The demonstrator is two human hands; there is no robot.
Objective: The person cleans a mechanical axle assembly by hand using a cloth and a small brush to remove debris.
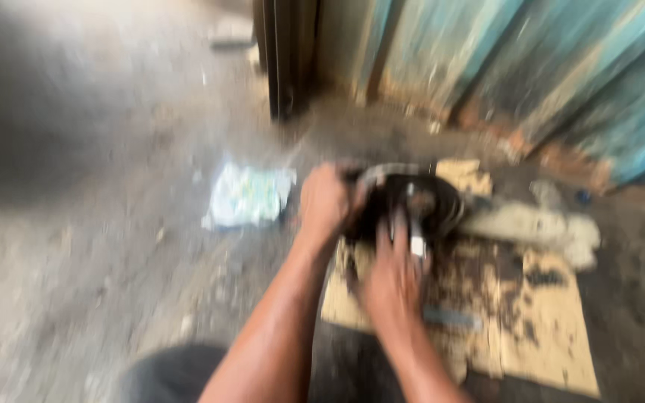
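work looks mid-way, as a judgement: the dark round metal part (412,203) sits at the far edge of the stained cardboard sheet (539,328) and both hands are on it. the left hand (325,203) is clenched on its left rim; the right hand (396,277) presses its near side, fingers by a small pale piece (417,245), grip unclear through blur. the part lies flat, its axis seemingly upward, its open face toward the camera. a grey rag (539,227) lies just right.

Dusty concrete floor (76,246); weathered teal corrugated wall (531,67); dark post (285,60).
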